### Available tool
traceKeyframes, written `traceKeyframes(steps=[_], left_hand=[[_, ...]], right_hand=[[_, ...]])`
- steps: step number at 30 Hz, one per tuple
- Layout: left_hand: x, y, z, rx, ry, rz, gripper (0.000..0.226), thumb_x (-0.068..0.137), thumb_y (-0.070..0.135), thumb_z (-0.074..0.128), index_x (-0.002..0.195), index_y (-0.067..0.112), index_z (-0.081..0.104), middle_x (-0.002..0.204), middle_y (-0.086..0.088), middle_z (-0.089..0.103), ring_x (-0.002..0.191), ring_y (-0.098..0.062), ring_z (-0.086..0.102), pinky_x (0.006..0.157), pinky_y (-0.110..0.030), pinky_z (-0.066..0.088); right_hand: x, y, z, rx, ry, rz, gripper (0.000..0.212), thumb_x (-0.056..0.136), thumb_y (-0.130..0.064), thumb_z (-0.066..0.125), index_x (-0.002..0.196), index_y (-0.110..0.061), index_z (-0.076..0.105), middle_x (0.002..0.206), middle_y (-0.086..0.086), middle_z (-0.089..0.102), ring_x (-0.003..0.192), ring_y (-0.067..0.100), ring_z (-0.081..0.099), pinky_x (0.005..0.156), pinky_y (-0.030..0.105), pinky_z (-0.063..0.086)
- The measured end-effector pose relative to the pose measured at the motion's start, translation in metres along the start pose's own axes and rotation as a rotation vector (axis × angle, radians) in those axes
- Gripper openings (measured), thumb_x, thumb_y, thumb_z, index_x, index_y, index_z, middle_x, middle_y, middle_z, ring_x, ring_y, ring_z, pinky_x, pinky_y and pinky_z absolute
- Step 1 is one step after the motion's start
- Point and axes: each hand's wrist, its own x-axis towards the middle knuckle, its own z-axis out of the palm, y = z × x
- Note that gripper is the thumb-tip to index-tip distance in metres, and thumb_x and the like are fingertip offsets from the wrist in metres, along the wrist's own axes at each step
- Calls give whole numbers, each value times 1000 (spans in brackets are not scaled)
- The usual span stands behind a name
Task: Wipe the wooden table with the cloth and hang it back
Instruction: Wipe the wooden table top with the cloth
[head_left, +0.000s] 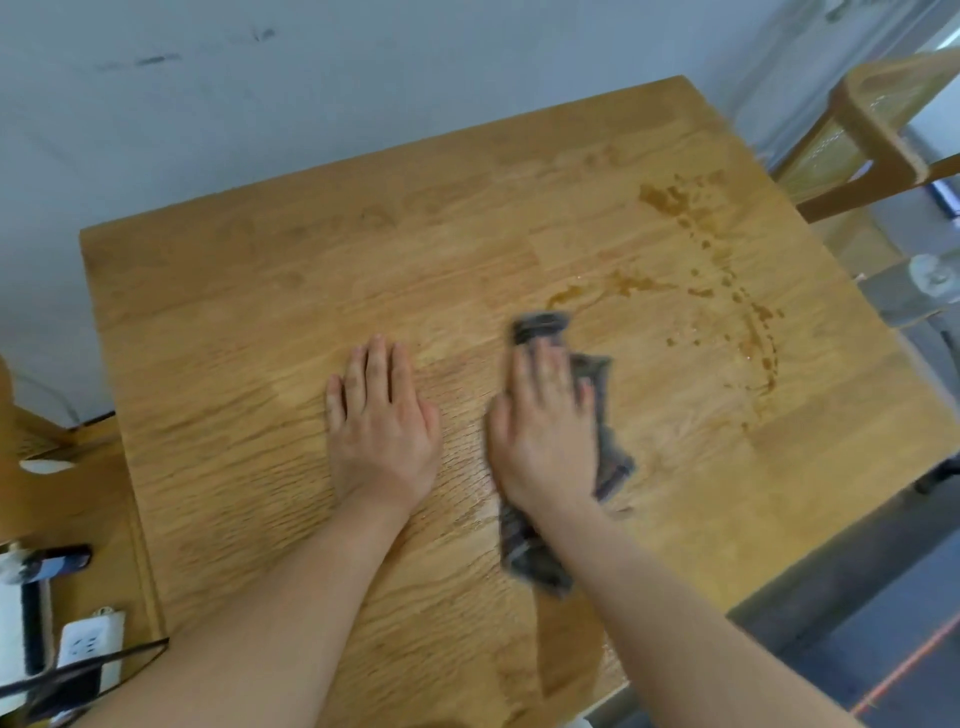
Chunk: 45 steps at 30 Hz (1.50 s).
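Two bare forearms come in from the bottom edge, no sleeves showing anywhere along them. The left hand (382, 415) and right hand (545, 431) are uncovered: no gloves, rings, watch or wristbands can be seen. The nails on the left fingers (376, 358) look short and unpainted. The right fingers (543, 364) are blurred.

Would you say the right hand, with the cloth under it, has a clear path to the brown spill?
Probably yes: the right hand presses the cloth flat, and only bare table lies between it and the spill.
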Motion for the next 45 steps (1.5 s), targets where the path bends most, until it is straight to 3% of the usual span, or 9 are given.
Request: traceKeyframes(steps=[6,11,17,22,25,31,37,40,45], left_hand=[[-1,-2,1,-27,49,7,62,94,38,15,151,14,22,160,-6,18,147,-22,10,120,-43,7],[-2,-2,3,-28,52,23,58,96,34,22,149,12,25,157,-10,24,147,-26,15,119,-47,12],[0,0,1,-2,49,16,58,96,33,20,149,10,27,156,-13,27,145,-29,20,118,-49,17],[3,3,0,8,52,-17,58,93,31,23,147,12,29,154,-11,31,144,-26,22,117,-48,18],[0,4,-2,14,46,-26,59,92,34,24,146,12,31,153,-10,31,143,-26,23,116,-49,19],[26,1,-12,79,97,1,37,84,27,42,117,13,53,122,-8,50,112,-30,45,86,-48,36],[47,-4,-12,18,185,-135,13,81,22,48,93,17,50,100,-6,49,90,-27,44,74,-41,35],[47,-6,-9,-4,230,-176,27,83,27,43,106,16,52,113,-7,52,97,-27,46,82,-43,38],[48,-8,-7,-14,208,-211,57,86,29,34,138,7,41,146,-12,42,131,-31,34,112,-48,28]], right_hand=[[3,9,-4,4,-155,-470,52,100,-37,30,151,-25,33,160,-2,24,149,12,14,120,44,15],[20,62,-21,-62,-124,-207,57,100,-39,19,155,-21,18,163,-1,9,148,11,-3,121,44,6],[56,55,-24,-108,-235,-538,60,100,-43,23,155,-18,19,163,4,9,150,18,1,121,46,8],[142,5,-14,-63,-197,-348,61,101,-48,23,156,-21,15,164,2,5,150,16,0,121,45,5],[117,4,-12,-22,-188,-389,59,102,-43,22,155,-20,17,164,3,8,150,17,2,120,48,7],[40,35,-15,-17,-242,-730,54,101,-36,31,152,-21,31,161,2,20,150,15,11,121,44,13],[143,-13,-5,-21,-200,-547,56,100,-39,21,154,-24,24,163,1,16,150,16,8,121,46,9],[167,-44,1,-10,-213,-518,56,101,-36,21,155,-24,18,164,0,9,150,16,2,121,45,2],[105,-25,-4,6,-307,-879,58,97,-38,21,150,-21,34,160,3,24,149,17,16,120,48,16]])
